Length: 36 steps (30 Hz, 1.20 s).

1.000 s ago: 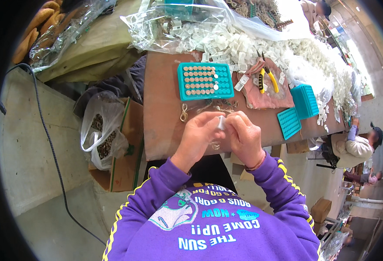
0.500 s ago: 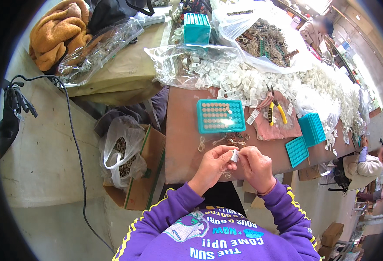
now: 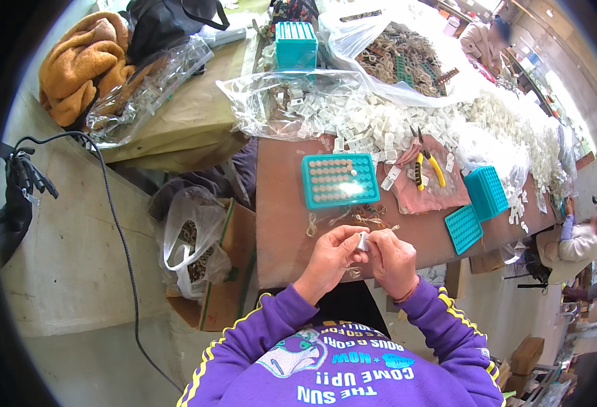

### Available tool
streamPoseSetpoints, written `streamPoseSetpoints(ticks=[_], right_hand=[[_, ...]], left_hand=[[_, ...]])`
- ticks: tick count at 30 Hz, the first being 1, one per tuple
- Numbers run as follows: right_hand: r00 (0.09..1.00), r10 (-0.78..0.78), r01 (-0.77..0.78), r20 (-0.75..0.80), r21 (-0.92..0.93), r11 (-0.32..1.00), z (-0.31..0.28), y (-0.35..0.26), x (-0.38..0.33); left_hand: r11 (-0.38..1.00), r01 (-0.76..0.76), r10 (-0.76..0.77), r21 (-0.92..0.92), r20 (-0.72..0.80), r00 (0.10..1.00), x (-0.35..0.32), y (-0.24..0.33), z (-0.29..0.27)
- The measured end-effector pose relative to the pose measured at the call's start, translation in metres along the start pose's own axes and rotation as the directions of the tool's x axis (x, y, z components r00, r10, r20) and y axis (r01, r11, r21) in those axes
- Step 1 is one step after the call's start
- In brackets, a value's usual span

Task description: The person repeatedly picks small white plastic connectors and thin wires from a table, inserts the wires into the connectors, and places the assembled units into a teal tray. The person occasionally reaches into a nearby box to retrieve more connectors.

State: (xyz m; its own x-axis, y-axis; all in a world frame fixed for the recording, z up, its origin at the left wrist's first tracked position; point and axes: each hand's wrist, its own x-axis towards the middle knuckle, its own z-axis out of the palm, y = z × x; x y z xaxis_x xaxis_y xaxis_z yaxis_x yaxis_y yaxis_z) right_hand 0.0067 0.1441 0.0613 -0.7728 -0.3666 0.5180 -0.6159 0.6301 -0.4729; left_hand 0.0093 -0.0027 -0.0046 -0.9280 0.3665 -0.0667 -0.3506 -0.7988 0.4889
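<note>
A small white piece [image 3: 363, 242], perhaps a little card or plastic tag, is pinched between the thumb and fingers of my left hand [image 3: 328, 260]. Against its right side, the fingertips of my right hand [image 3: 392, 259] are pressed together; what they grip is hidden. Below the fingers shows a pale thin loop [image 3: 354, 272]. Both hands are over the near edge of the brown table [image 3: 281, 234]. Just beyond them lie tangled reddish-brown cords [image 3: 369, 216] and a pale looped cord [image 3: 311, 225]. Farther back sits a teal tray [image 3: 340, 180] with rows of round pale pieces.
Yellow-handled pliers [image 3: 428, 166] rest on a pink cloth [image 3: 434, 193]. Teal trays [image 3: 486, 195] are stacked at right, beside a single teal tray [image 3: 463, 229]. White pieces [image 3: 380, 122] heap behind. A cardboard box [image 3: 227, 292] holds a plastic bag at left. Other people work at right.
My right hand has shifted slightly left and its fingers have closed in nearer the white piece. My left hand keeps its grip. The whole view has shifted a little.
</note>
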Motion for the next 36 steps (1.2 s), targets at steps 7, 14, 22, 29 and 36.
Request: streamPoseSetpoints(ticks=[7,14,22,29,36], right_hand=[[0.982,0.136,-0.103,-0.129,0.23,0.968,-0.022,-0.005,-0.016],[0.911,0.385,-0.351,-0.148,0.212,0.912,-0.045,-0.005,-0.047],[0.896,0.415,-0.401,-0.16,0.113,0.909,-0.063,0.007,-0.06],[0.885,0.434,-0.411,-0.167,0.154,0.898,-0.061,0.028,-0.05],[0.956,0.293,-0.286,-0.013,-0.261,0.922,-0.028,0.06,-0.006]], left_hand=[[0.871,-0.138,0.109,0.472,0.087,0.99,-0.019,0.033,0.034],[-0.824,-0.174,0.389,0.539,0.762,0.518,0.098,0.135,0.059],[-0.754,-0.413,-0.231,0.511,0.382,0.895,0.19,0.054,0.069],[-0.597,-0.367,-0.113,0.714,0.378,0.919,0.209,0.039,0.052],[0.162,-0.315,0.088,0.935,0.304,0.948,0.165,0.092,0.075]])
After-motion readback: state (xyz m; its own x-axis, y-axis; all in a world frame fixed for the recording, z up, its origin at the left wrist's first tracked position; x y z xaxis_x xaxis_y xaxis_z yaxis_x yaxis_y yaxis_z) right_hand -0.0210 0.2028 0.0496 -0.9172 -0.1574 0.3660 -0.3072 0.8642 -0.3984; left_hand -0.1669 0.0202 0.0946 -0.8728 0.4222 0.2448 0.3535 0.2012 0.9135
